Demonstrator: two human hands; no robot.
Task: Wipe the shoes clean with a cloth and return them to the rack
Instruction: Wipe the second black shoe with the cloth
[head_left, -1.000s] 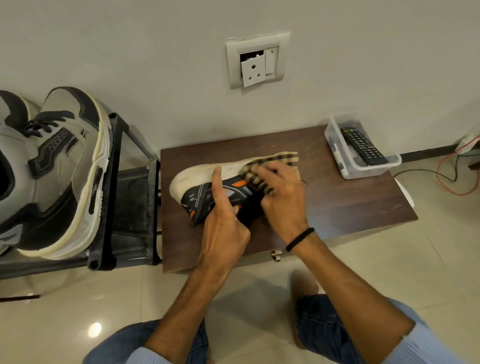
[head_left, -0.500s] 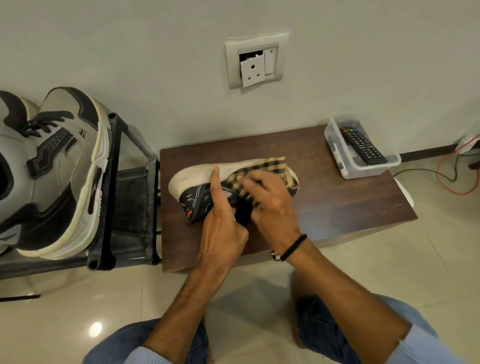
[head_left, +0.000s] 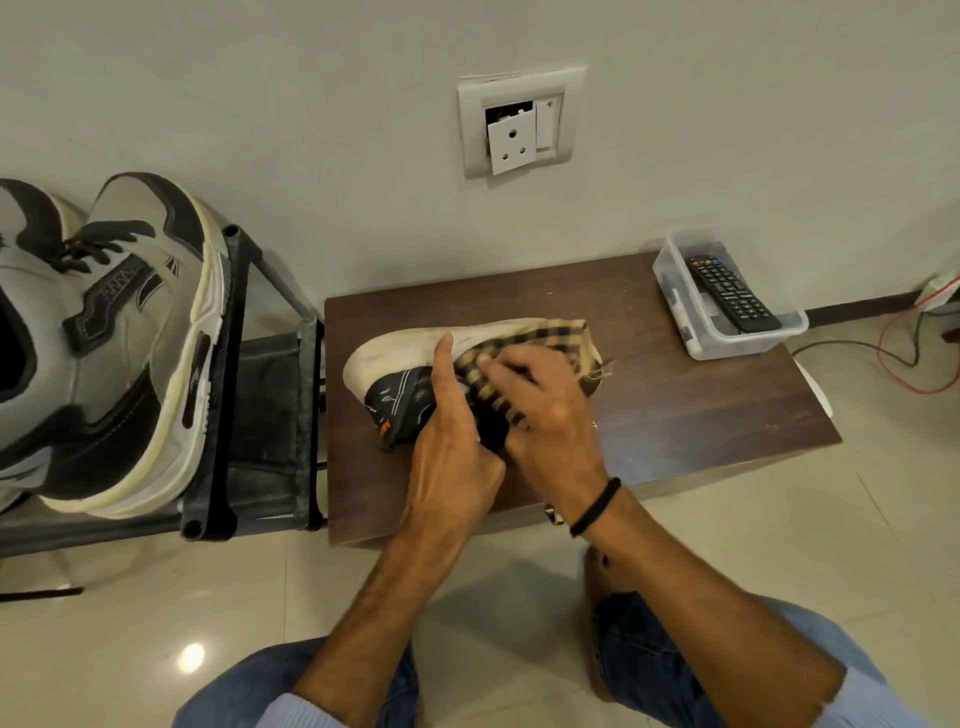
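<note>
The right hand (head_left: 545, 415) has its fingers bent over a checked cloth (head_left: 550, 338), yellow and black, soft and folded, and presses it on the shoe (head_left: 400, 353). The left hand (head_left: 452, 457) grips the black mesh upper of this shoe, with the forefinger stretched straight up on the thick, smooth, off-white sole. The shoe lies on its side, near the left edge of a dark wooden table (head_left: 675, 405); the sole faces the wall.

To the right of the shoe the board is bare up to a clear plastic box (head_left: 696, 332) at the far right corner, which holds a black remote (head_left: 732, 293). Just beside the table's left edge stands a black metal rack (head_left: 228, 364) with grey sneakers (head_left: 130, 338).

Both forearms come up from below, and the two hands touch at the shoe.
</note>
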